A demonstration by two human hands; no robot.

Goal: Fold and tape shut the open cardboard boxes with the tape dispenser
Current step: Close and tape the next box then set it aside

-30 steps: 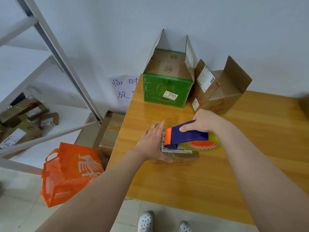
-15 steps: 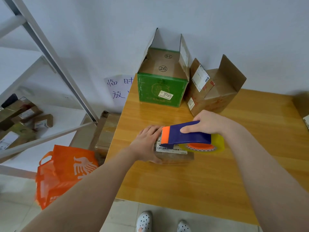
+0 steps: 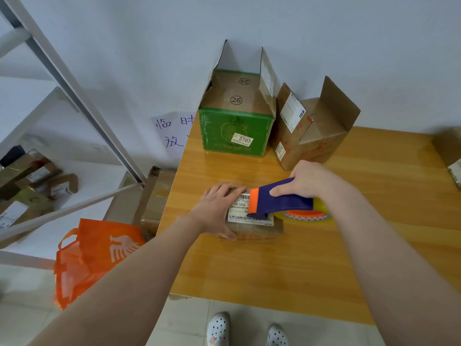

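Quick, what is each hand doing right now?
Left hand: grips the small box, fingers curled over its left end.
Right hand: holds the tape dispenser against the box's top.

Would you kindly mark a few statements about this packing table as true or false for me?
1. The right hand holds the tape dispenser. True.
2. The green box stands with its flaps open. True.
3. The left hand rests on the green box. False: it grips the small brown box.
4. The orange bag lies on the table. False: it sits on the floor beside the table.
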